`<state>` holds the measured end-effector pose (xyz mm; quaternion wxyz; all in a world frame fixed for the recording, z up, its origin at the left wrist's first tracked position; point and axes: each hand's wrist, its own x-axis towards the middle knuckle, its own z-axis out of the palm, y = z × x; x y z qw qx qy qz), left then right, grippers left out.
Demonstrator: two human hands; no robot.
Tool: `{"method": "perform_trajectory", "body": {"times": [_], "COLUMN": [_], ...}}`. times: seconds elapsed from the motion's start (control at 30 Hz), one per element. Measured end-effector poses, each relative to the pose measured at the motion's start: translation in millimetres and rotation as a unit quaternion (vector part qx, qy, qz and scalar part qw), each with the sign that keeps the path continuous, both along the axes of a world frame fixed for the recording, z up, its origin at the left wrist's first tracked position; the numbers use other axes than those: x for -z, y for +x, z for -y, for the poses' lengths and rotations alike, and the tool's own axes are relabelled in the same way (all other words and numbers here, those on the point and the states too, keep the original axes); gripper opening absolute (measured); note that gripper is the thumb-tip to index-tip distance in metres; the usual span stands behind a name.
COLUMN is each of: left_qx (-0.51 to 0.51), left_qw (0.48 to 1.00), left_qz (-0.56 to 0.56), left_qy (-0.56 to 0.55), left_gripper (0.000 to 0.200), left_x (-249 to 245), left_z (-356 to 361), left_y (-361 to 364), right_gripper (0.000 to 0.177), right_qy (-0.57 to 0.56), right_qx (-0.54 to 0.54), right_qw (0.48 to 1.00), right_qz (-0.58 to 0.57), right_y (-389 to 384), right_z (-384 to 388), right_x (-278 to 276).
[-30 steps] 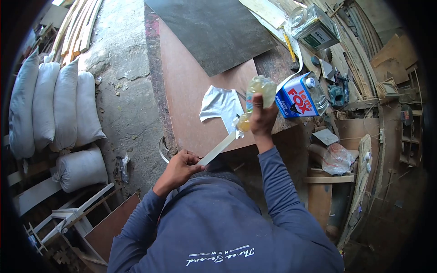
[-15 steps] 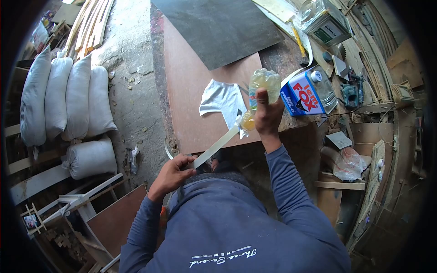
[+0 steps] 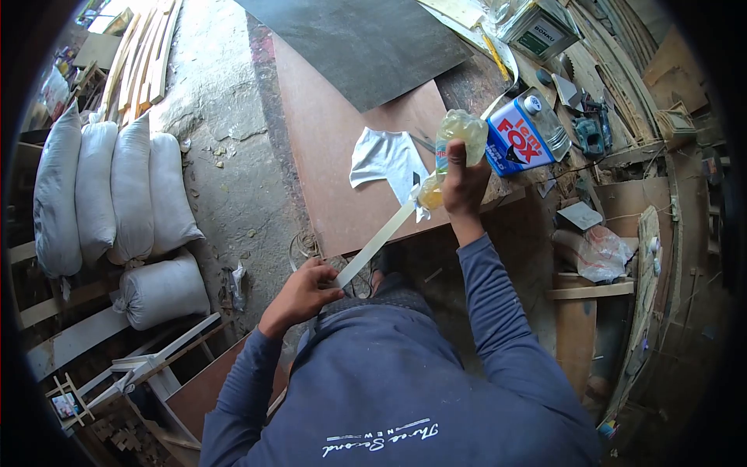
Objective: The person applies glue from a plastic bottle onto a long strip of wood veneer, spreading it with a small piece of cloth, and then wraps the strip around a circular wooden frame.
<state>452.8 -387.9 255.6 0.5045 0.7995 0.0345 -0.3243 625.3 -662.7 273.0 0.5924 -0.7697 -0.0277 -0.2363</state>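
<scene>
Pinched in my left hand point(image 3: 305, 294) is a pale, flat edging strip point(image 3: 377, 243) that runs up and away to the right. My right hand point(image 3: 465, 187) is wrapped round a clear plastic bottle point(image 3: 459, 126), tilted neck down, with yellowish liquid inside. The bottle's lower end meets the strip's far end, where some crumpled white material sits; whether they touch is hard to tell. Beyond lies a white cloth point(image 3: 384, 158) on a brown board point(image 3: 311, 144). A blue and white lem FOX glue can point(image 3: 523, 138) stands right of the bottle.
A dark sheet point(image 3: 373, 47) overlaps the board's far part. A square BONKU tin point(image 3: 538, 35), a yellow pencil-like tool point(image 3: 496, 56) and a teal power tool point(image 3: 589, 134) lie to the right. White sacks point(image 3: 97, 191) and timber strips point(image 3: 148, 54) are at the left.
The whole view has turned slightly, so the bench shifts up and the sacks shift down. Both hands keep their holds on the strip and bottle, with little movement between them.
</scene>
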Motion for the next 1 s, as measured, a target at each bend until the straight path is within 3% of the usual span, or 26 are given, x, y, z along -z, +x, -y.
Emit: {"method": "perform_trajectory", "body": {"times": [0.13,0.17,0.27,0.37,0.4,0.47,0.57,0.67,0.7,0.8,0.9,1.0], "left_qx": [0.016,0.019,0.087,0.138,0.128,0.105,0.073,0.161,0.152,0.116,0.075,0.056], "left_qw": [0.996,0.995,0.994,0.98,0.986,0.99,0.987,0.983,0.986,0.99,0.981,0.989], "left_qz": [-0.048,-0.051,0.046,0.142,0.088,-0.018,-0.021,0.088,0.061,-0.018,-0.057,-0.083], "left_qy": [-0.078,-0.09,-0.051,-0.032,-0.053,-0.096,-0.145,-0.023,-0.038,-0.083,-0.168,-0.108], "left_gripper": [0.034,0.034,0.038,0.039,0.037,0.033,0.026,0.023,0.023,0.023,0.026,0.022], "left_x": [4.5,5.7,13.7,33.4,31.1,23.7,34.9,38.4,37.0,25.8,25.9,32.7], "left_z": [-8.6,-11.2,-23.9,-44.4,-48.1,-52.2,-55.5,-63.4,-65.7,-74.9,-80.9,-87.5], "left_y": [-0.1,-0.3,-9.3,-20.0,-22.4,-24.1,-36.6,-38.5,-38.1,-49.6,-54.5,-64.6], "right_gripper": [0.066,0.077,0.078,0.063,0.057,0.064,0.066,0.07,0.068,0.066,0.066,0.066], "right_qy": [-0.01,0.034,0.039,0.028,0.032,-0.005,0.019,0.003,0.016,-0.018,0.023,0.013], "right_qx": [-0.094,-0.122,-0.132,-0.066,-0.045,-0.004,-0.064,-0.126,-0.143,-0.074,0.002,-0.017], "right_qw": [0.994,0.987,0.989,0.992,0.996,1.0,0.994,0.989,0.987,0.992,0.999,0.996], "right_qz": [-0.061,-0.1,-0.056,-0.101,-0.067,-0.01,-0.088,-0.076,-0.065,-0.096,-0.049,-0.082], "right_y": [-62.6,-84.2,-107.2,-83.1,-72.3,-69.0,-106.1,-148.9,-152.2,-119.7,-89.3,-110.5], "right_z": [-50.0,-66.1,-98.9,-80.1,-73.1,-76.8,-98.6,-140.1,-145.2,-115.7,-100.9,-122.1], "right_x": [-12.0,-18.5,-20.8,-6.9,0.4,-6.0,-10.7,-13.6,-12.5,0.4,3.0,5.3]}}
